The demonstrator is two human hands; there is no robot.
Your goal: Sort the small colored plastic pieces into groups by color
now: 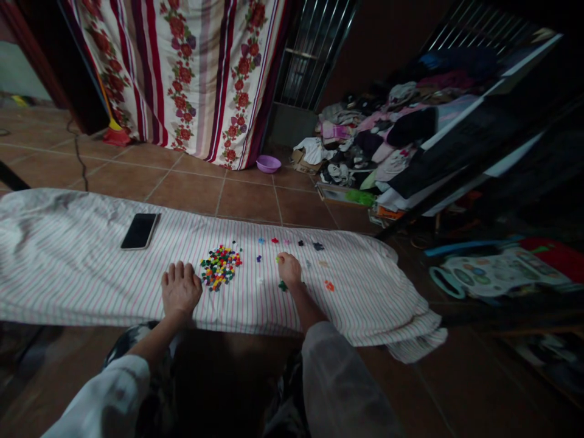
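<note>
My left hand [181, 288] lies flat on the striped cloth [91, 274], fingers stretched out and holding nothing. Just to its right is a heap of small multicoloured pieces [221, 267]. My right hand [291, 271] is closed in a pinch, with a small yellow-green piece [278, 259] at its fingertips. Around it lie little groups sorted by colour: blue [261, 241], red [275, 241], pink [286, 242], black [300, 243], dark grey [318, 246], purple [258, 258], white [260, 281], dark green [283, 285], beige [323, 263] and orange [329, 285].
A phone [140, 231] rests on the cloth at the left. Beyond it, on the tiled floor, are a purple basin [268, 163], a red broom [117, 135] and a floral curtain [196, 79]. Piled clothes [365, 134] fill the back right.
</note>
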